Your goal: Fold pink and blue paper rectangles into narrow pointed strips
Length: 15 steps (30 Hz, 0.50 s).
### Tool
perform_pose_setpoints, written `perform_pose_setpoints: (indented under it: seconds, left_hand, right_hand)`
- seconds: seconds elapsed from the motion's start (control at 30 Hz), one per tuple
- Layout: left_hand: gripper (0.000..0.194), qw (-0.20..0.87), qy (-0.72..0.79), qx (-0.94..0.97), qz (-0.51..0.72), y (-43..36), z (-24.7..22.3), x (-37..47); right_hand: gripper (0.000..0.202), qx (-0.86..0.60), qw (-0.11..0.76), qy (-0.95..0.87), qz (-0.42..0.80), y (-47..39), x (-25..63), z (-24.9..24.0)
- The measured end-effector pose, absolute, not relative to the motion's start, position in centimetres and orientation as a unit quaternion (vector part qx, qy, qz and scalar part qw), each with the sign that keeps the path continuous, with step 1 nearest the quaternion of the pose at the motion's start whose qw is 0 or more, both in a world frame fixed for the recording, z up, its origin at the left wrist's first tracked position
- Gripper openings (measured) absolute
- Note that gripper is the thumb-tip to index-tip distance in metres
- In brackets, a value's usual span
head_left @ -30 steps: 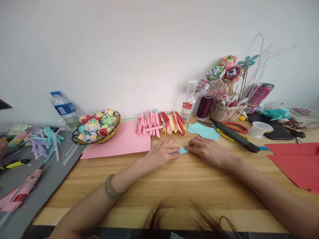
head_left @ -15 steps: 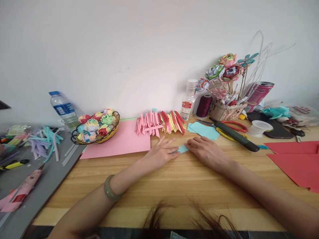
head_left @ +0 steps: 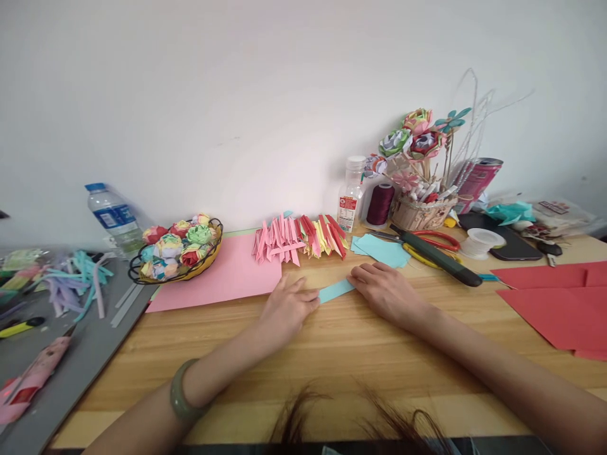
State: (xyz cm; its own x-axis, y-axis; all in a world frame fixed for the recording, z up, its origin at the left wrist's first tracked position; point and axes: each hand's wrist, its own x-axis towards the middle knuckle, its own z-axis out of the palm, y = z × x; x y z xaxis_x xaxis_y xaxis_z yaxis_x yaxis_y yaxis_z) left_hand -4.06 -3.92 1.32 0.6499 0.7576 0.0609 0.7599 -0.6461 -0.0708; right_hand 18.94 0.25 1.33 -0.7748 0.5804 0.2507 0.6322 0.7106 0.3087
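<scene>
Compared with half a second ago, the left hand (head_left: 289, 309) is shifted left and nearer, and more of the blue strip (head_left: 336, 291) is exposed. The strip is laid on the table (head_left: 294, 373) between the hands, its left end touched by the left hand's fingertips, its right end covered by the right hand (head_left: 386, 289). The left fingers are spread; the right are bent together, but whether the strip is pinched there cannot be told.

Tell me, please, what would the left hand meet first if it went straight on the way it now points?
The left hand would likely meet the blue paper strip first, which lies just ahead; whether they touch is hard to judge.
</scene>
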Motion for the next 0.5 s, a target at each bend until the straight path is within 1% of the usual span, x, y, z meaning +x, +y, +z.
perform_pose_setpoints:
  seconds: [0.13,0.27,0.4,0.5]
  left_hand:
    - [0.020,0.080,-0.408,-0.909,0.004,-4.1,1.9,-3.7]
    - [0.015,0.127,-0.397,-0.909,0.017,-4.4,2.2,-3.3]
    - [0.016,0.147,-0.391,-0.909,0.012,-4.4,1.9,-3.6]
    - [0.021,0.148,-0.381,-0.913,0.005,-4.5,1.7,-3.8]
  right_hand:
    - [0.017,-0.348,0.058,-0.916,-0.191,0.1,18.7,1.7]
    - [0.020,-0.379,0.024,-0.903,-0.201,-0.8,17.7,2.2]
    - [0.039,-0.393,0.002,-0.889,-0.234,-2.6,16.3,1.9]
    - [0.048,-0.403,-0.009,-0.872,-0.277,-3.6,15.5,1.2]
